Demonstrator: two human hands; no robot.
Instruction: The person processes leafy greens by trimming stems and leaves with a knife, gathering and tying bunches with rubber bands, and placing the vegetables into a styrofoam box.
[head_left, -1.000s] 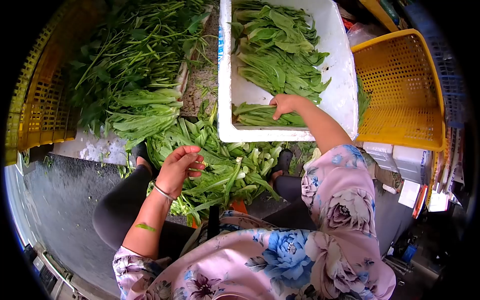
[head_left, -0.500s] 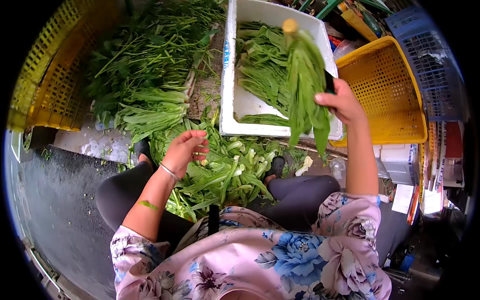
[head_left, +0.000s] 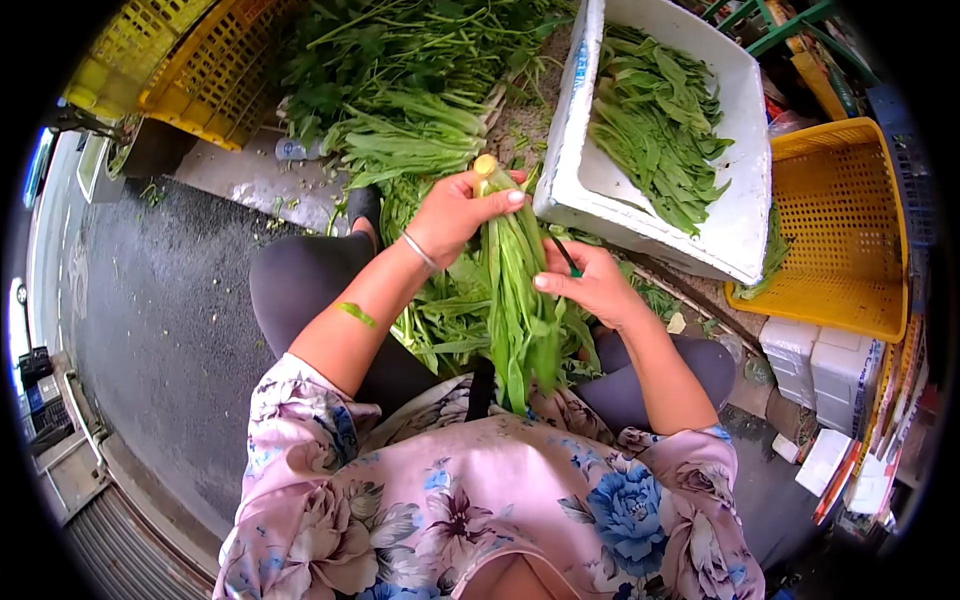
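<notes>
My left hand [head_left: 463, 212] is wrapped round the stem end of a leaf lettuce [head_left: 512, 310], whose pale cut base points up and away from me. The leaves hang down toward my lap. Beside them, my right hand [head_left: 590, 285] is closed on a knife [head_left: 566, 258]; its dark blade and a bit of green handle show, the rest is hidden in the palm. Its fingers are close against the leaves. Loose lettuce leaves [head_left: 440, 320] lie between my legs, partly covered by the held head.
A white foam box [head_left: 650, 232] with lettuce inside stands ahead to the right, beside a yellow crate [head_left: 840, 220]. More lettuce [head_left: 420, 130] and long-stemmed greens [head_left: 400, 50] are heaped ahead. Another yellow crate [head_left: 215, 75] stands at far left. White boxes [head_left: 835, 365] sit at right.
My right hand has brought the lettuce from over the foam box back in front of me. My left hand, empty before, has closed on its stem end. The view has turned.
</notes>
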